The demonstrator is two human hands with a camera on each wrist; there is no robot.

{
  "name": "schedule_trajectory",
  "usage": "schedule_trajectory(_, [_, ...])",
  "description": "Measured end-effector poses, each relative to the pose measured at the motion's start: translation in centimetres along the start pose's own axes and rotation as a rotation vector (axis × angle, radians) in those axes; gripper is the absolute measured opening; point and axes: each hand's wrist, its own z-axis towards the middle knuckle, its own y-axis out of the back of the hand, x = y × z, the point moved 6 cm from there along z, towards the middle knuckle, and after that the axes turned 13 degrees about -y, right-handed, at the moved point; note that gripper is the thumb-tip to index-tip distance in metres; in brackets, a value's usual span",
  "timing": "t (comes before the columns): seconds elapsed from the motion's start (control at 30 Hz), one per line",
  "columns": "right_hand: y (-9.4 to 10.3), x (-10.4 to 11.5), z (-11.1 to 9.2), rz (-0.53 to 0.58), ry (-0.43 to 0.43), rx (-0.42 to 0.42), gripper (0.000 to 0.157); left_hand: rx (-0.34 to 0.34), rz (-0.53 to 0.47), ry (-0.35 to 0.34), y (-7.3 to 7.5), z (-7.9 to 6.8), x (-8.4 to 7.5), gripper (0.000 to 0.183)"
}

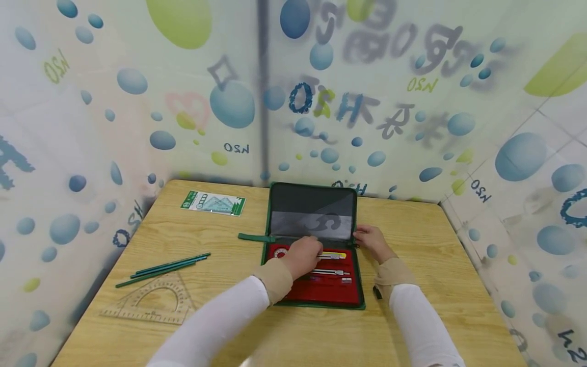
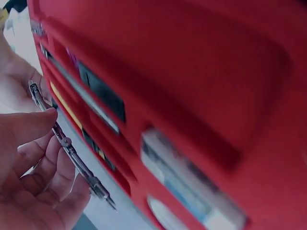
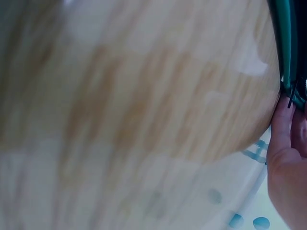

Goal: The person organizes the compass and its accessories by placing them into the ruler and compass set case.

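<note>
A green zip case (image 1: 314, 209) lies open on the table, its dark lid raised and its red tray (image 1: 316, 293) facing up. My left hand (image 1: 303, 255) is over the tray and pinches a slim metal compass (image 2: 72, 148) between thumb and fingers; in the left wrist view it is clear of the slots. Another metal tool (image 1: 327, 272), a yellow piece (image 1: 337, 256) and a small sharpener (image 1: 346, 280) sit in the tray. At the case's right edge near the hinge, my right hand (image 1: 373, 242) touches the case with extended fingers.
To the left lie several dark green pencils (image 1: 165, 267) and a clear set square with a protractor arc (image 1: 179, 300). A packet of clear rulers (image 1: 215, 204) lies at the back left. A green strap (image 1: 252, 237) sticks out from the case. Patterned walls (image 1: 238, 168) border the table.
</note>
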Motion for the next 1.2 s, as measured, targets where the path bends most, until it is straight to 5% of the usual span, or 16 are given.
schedule_trajectory(0.37, [0.0, 0.0, 0.2, -0.01, -0.006, 0.02, 0.046, 0.025, 0.017, -0.004, -1.1, 0.2, -1.2, 0.004])
schedule_trajectory(0.53, [0.3, -0.4, 1.0, 0.021, 0.042, 0.043, 0.047, 0.004, -0.027, -0.001, -1.5, 0.3, -1.0, 0.004])
schedule_trajectory(0.83, [-0.2, 0.3, -0.5, -0.025, -0.01, 0.004, 0.043, 0.043, -0.127, 0.052, -1.9, 0.2, -1.1, 0.019])
schedule_trajectory(1.2, [-0.1, 0.1, 0.0, -0.001, -0.015, -0.001, 0.043, 0.079, -0.02, -0.085, -1.6, -0.1, -2.0, 0.02])
